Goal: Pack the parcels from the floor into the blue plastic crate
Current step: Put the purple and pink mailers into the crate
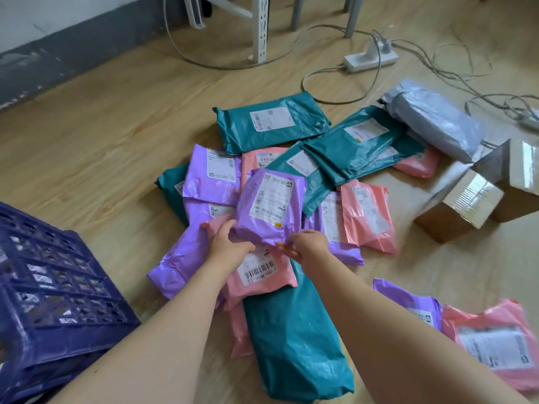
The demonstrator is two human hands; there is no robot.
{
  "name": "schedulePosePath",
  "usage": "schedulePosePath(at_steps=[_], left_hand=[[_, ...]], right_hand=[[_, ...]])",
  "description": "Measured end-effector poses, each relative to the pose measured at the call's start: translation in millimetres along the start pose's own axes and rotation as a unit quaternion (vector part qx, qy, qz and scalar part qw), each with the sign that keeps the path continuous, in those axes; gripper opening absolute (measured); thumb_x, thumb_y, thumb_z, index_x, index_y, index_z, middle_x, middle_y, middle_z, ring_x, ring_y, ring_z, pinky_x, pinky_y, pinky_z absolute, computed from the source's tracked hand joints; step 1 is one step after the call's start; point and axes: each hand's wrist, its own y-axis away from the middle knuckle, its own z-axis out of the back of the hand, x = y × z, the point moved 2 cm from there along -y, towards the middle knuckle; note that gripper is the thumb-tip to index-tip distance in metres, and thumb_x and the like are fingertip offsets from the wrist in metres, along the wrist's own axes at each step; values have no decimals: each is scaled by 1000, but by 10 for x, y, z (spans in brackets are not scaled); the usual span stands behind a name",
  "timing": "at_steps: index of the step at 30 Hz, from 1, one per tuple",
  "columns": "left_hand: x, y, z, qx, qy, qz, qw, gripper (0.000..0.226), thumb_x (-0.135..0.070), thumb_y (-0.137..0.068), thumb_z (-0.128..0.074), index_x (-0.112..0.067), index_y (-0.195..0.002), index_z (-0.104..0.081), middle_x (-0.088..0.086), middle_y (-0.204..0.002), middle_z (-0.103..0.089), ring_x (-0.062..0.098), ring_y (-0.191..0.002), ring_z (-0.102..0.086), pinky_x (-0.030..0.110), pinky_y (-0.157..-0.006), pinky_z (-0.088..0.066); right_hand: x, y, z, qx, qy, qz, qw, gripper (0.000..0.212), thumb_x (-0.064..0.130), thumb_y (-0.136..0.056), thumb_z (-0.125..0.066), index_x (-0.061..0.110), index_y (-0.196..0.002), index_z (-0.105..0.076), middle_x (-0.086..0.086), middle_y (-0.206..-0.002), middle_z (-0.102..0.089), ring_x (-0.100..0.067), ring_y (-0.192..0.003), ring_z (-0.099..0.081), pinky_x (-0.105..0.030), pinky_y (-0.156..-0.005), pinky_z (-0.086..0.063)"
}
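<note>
A heap of purple, pink and teal plastic mailer parcels covers the wooden floor. On top of the heap a purple parcel (269,207) with a white label is tilted up. My left hand (229,239) grips its lower left corner. My right hand (304,246) pinches its lower right edge. Beneath my hands lies a pink parcel (262,275) with a barcode label, on top of a long teal parcel (294,333). The blue plastic crate (55,287) stands at the lower left, close to my left forearm.
Two cardboard boxes (472,196) and a grey parcel (431,123) sit at the right. More parcels, purple and pink (490,342), lie at the lower right. A power strip (370,59) with cables and metal furniture legs (261,27) stand at the back.
</note>
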Motion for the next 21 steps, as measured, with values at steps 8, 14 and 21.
schedulePosePath(at_steps=[8,14,21], left_hand=[[-95,68,143,-7,120,45,992,53,-20,-87,-63,-15,-133,-39,0,-119,-46,14,-91,-53,26,-68,-40],[-113,319,450,16,151,78,985,36,-39,-89,-60,-21,-119,-50,-1,-124,-53,19,-109,-49,34,-88,-36],[-281,804,941,-3,187,15,982,49,-43,-86,-63,-14,-123,-52,4,-116,-65,21,-87,-62,24,-56,-42]], right_hand=[[131,75,-69,-6,110,87,990,37,-17,-80,-39,14,-59,-37,-2,-47,-35,-10,-29,-31,-12,-33,-21],[269,428,-93,80,120,94,985,42,-21,-78,-29,14,-66,-51,-6,-49,-49,-6,-26,-37,-12,-34,-27],[456,1112,-402,207,197,118,951,42,-19,-81,-30,14,-72,-52,-7,-60,-46,-5,-26,-39,-10,-30,-30]])
